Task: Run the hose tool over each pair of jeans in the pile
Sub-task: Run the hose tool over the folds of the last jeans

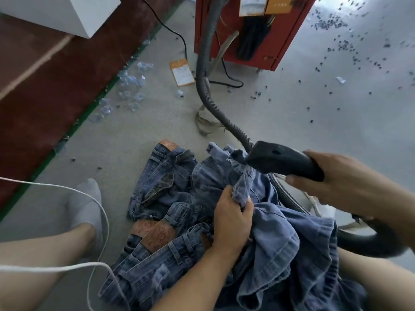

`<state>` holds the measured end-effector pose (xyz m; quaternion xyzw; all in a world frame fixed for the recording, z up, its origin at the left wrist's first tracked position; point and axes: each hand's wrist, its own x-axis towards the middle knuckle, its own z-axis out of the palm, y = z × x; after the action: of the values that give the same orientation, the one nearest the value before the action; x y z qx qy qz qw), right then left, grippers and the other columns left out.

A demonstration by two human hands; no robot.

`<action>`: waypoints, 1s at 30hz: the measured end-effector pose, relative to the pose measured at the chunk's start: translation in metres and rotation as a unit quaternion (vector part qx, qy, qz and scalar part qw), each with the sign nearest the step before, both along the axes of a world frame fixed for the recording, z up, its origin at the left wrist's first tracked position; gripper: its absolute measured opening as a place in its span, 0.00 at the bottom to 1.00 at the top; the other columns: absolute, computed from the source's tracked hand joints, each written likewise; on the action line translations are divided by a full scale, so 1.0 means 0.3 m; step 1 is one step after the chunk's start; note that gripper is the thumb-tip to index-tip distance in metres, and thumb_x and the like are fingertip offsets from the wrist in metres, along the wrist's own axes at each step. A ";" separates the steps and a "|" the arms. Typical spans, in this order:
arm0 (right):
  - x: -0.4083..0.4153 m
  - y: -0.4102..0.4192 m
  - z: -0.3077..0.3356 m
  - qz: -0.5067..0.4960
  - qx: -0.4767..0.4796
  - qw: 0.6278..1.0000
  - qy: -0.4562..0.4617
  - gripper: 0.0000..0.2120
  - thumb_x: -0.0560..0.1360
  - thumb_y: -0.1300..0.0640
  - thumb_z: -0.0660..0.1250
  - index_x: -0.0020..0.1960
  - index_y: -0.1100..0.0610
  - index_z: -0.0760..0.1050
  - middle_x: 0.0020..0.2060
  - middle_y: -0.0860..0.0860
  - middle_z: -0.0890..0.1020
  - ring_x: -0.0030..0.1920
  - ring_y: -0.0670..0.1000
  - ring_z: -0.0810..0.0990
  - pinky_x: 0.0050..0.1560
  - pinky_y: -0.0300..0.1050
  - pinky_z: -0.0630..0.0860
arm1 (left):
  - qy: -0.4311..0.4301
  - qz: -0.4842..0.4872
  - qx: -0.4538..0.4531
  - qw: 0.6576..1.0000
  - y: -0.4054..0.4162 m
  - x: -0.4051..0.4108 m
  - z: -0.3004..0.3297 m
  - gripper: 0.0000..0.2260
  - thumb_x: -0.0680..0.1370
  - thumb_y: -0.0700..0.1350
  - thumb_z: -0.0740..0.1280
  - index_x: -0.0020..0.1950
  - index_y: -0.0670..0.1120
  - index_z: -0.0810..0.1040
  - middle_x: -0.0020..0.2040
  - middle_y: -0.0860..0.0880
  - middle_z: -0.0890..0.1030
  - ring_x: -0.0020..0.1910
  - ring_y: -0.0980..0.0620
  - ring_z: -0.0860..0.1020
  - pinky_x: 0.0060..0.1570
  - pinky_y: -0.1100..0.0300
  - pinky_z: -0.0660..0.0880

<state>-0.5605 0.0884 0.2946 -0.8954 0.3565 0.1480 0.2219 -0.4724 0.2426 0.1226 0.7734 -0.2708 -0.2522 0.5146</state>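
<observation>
Hose tool held over a gathered pair of jeans, its mouth hidden in the cloth.

The right hand [332, 176] curls its fingers round the dark, smooth hose tool [283, 160], whose ribbed grey hose [202, 63] runs up toward a red cabinet [253, 30] cut off by the frame. The left hand [232, 217] pinches a bunched fold of the pale, soft jeans [276, 239] above the darker denim pile [161, 198] on the grey floor [314, 113].

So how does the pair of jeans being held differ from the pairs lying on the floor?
The held jeans are lighter, faded blue; the floor jeans are darker. The held pair is bunched up in the left hand against the hose tool, while the floor pairs lie untouched, brown waistband patches showing. Both are denim.
</observation>
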 end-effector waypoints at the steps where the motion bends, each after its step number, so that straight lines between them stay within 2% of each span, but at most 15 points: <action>1: -0.014 -0.010 0.016 -0.028 0.028 0.999 -0.007 0.09 0.74 0.39 0.69 0.47 0.43 0.75 0.28 0.43 0.81 0.27 0.42 0.79 0.25 0.32 0.69 | 0.000 0.005 -0.002 1.000 -0.001 0.002 0.000 0.03 0.79 0.38 0.69 0.48 0.40 0.76 0.41 0.46 0.77 0.38 0.52 0.74 0.41 0.66 0.70; 5: -0.027 0.028 0.042 -0.001 0.120 0.990 0.067 0.06 0.74 0.39 0.70 0.48 0.36 0.75 0.32 0.41 0.83 0.27 0.43 0.81 0.28 0.35 0.75 | 0.021 -0.019 -0.002 1.000 0.003 -0.019 0.020 0.05 0.78 0.38 0.68 0.50 0.45 0.73 0.43 0.47 0.79 0.40 0.52 0.75 0.40 0.60 0.72; 7: -0.003 0.025 0.000 0.013 0.091 0.993 0.073 0.06 0.75 0.39 0.70 0.46 0.40 0.76 0.32 0.39 0.83 0.28 0.42 0.81 0.27 0.34 0.74 | -0.012 -0.043 -0.019 0.999 0.016 -0.033 0.034 0.07 0.78 0.40 0.66 0.52 0.50 0.71 0.45 0.45 0.80 0.40 0.48 0.78 0.39 0.54 0.75; 10: 0.025 -0.047 -0.036 -0.087 0.051 0.995 0.025 0.09 0.76 0.43 0.71 0.45 0.47 0.76 0.27 0.46 0.83 0.21 0.47 0.80 0.20 0.38 0.72 | -0.042 -0.084 -0.047 0.994 0.050 -0.036 0.040 0.05 0.81 0.50 0.61 0.51 0.52 0.66 0.44 0.42 0.77 0.37 0.41 0.77 0.36 0.45 0.76; 12: -0.005 -0.111 -0.016 -0.128 0.049 0.991 0.005 0.10 0.75 0.43 0.73 0.44 0.48 0.78 0.27 0.52 0.83 0.22 0.53 0.81 0.21 0.45 0.76 | -0.107 -0.111 -0.046 0.987 0.063 -0.026 0.033 0.06 0.83 0.52 0.61 0.54 0.52 0.74 0.46 0.44 0.75 0.37 0.42 0.76 0.34 0.45 0.75; 15: -0.061 -0.137 0.037 -0.127 0.135 0.982 0.039 0.19 0.67 0.32 0.75 0.46 0.45 0.80 0.29 0.57 0.83 0.25 0.60 0.82 0.27 0.54 0.81 | -0.200 -0.151 -0.021 0.968 0.061 -0.017 0.034 0.10 0.83 0.49 0.64 0.59 0.52 0.83 0.47 0.45 0.74 0.38 0.44 0.75 0.33 0.53 0.71; 18: -0.016 -0.090 -0.006 -0.092 0.167 0.972 0.135 0.18 0.66 0.33 0.74 0.48 0.43 0.80 0.30 0.55 0.84 0.25 0.54 0.82 0.26 0.46 0.78 | -0.216 -0.196 -0.051 0.955 0.061 -0.034 0.014 0.09 0.82 0.45 0.67 0.58 0.50 0.86 0.45 0.44 0.73 0.39 0.43 0.73 0.36 0.52 0.71; 20: 0.041 -0.082 -0.075 -0.092 0.126 0.978 0.138 0.11 0.72 0.42 0.75 0.45 0.48 0.80 0.27 0.53 0.83 0.23 0.51 0.81 0.24 0.41 0.76 | -0.177 -0.191 -0.071 0.963 0.080 -0.032 -0.004 0.08 0.82 0.43 0.67 0.52 0.46 0.87 0.45 0.45 0.72 0.42 0.44 0.72 0.40 0.48 0.72; 22: 0.079 -0.102 -0.120 -0.122 0.044 0.986 0.107 0.10 0.76 0.46 0.73 0.45 0.52 0.78 0.26 0.53 0.83 0.22 0.52 0.81 0.22 0.41 0.75 | -0.164 -0.176 -0.083 0.967 0.106 -0.012 -0.017 0.07 0.79 0.42 0.68 0.46 0.47 0.87 0.51 0.48 0.74 0.52 0.47 0.72 0.52 0.46 0.72; 23: 0.085 -0.118 -0.128 -0.138 0.011 0.987 0.084 0.10 0.77 0.46 0.73 0.46 0.51 0.77 0.26 0.53 0.83 0.22 0.53 0.81 0.21 0.41 0.75 | -0.119 -0.174 -0.089 0.974 0.117 0.001 -0.019 0.07 0.76 0.41 0.69 0.46 0.49 0.86 0.56 0.50 0.75 0.59 0.47 0.72 0.60 0.48 0.71; 25: 0.077 -0.150 -0.126 -0.168 -0.017 0.985 0.031 0.10 0.77 0.43 0.72 0.46 0.48 0.76 0.25 0.53 0.82 0.23 0.54 0.82 0.22 0.47 0.78 | 0.131 -0.148 -0.116 0.973 0.114 0.028 0.001 0.08 0.73 0.44 0.68 0.46 0.53 0.85 0.59 0.53 0.80 0.66 0.47 0.75 0.68 0.52 0.70; 26: 0.074 -0.159 -0.123 -0.180 -0.012 0.984 0.006 0.11 0.75 0.42 0.72 0.47 0.47 0.75 0.26 0.52 0.83 0.23 0.55 0.82 0.23 0.52 0.81 | 0.286 -0.107 -0.124 0.944 0.104 0.051 0.019 0.07 0.72 0.50 0.66 0.43 0.53 0.84 0.52 0.51 0.83 0.60 0.45 0.78 0.65 0.52 0.72; 28: 0.086 -0.161 -0.129 -0.186 0.001 0.982 -0.025 0.10 0.73 0.40 0.72 0.47 0.44 0.75 0.27 0.50 0.83 0.24 0.56 0.83 0.25 0.57 0.82 | 0.561 0.015 -0.129 0.818 0.057 0.097 0.026 0.17 0.74 0.61 0.63 0.39 0.50 0.82 0.41 0.48 0.83 0.47 0.44 0.81 0.53 0.53 0.76; 29: 0.102 -0.154 -0.137 -0.176 0.003 0.984 -0.030 0.10 0.72 0.40 0.71 0.47 0.43 0.74 0.28 0.50 0.83 0.24 0.55 0.83 0.24 0.55 0.81 | 0.613 0.070 -0.105 0.780 0.031 0.121 0.001 0.23 0.78 0.65 0.60 0.43 0.49 0.85 0.42 0.47 0.85 0.46 0.46 0.83 0.50 0.54 0.79; 30: 0.124 -0.142 -0.149 -0.156 0.001 0.987 -0.028 0.10 0.72 0.40 0.71 0.46 0.43 0.74 0.27 0.51 0.83 0.24 0.54 0.83 0.23 0.53 0.80 | 0.627 0.095 -0.052 0.772 0.004 0.146 -0.019 0.28 0.82 0.67 0.55 0.52 0.48 0.86 0.49 0.45 0.87 0.49 0.46 0.85 0.49 0.55 0.81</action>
<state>-0.5234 0.0459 0.2499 -0.8323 0.4854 0.0871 0.2532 -0.4287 0.2439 0.1168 0.4376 0.1739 -0.6165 0.6310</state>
